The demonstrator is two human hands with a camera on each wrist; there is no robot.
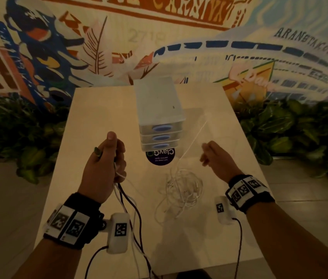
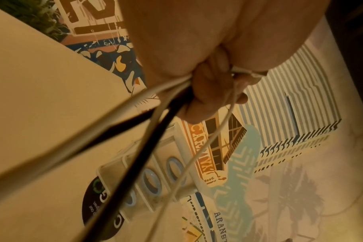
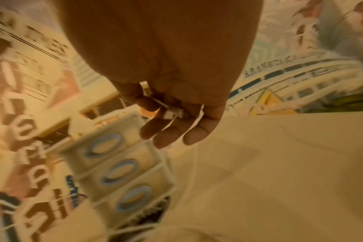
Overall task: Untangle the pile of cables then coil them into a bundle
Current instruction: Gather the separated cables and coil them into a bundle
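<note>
A loose tangle of thin white cables (image 1: pixel 183 190) lies on the pale table (image 1: pixel 98 117) between my hands. My left hand (image 1: pixel 106 164) is raised at the left and grips a bunch of black and white cables (image 1: pixel 128 202), which hang from the fist toward the table's near edge. In the left wrist view the black cable (image 2: pixel 153 139) and white strands (image 2: pixel 207 147) run out from under my curled fingers (image 2: pixel 209 91). My right hand (image 1: pixel 212 156) hovers right of the tangle. Its fingers pinch a small white connector (image 3: pixel 172 113) of a thin white cable (image 1: pixel 189 146) that rises from the tangle.
A stack of three translucent drawers (image 1: pixel 159 109) with blue oval handles stands at the table's middle back. A round dark sticker (image 1: pixel 160 158) sits in front of it. Green plants (image 1: pixel 292 127) flank the table on both sides, and a painted mural wall stands behind.
</note>
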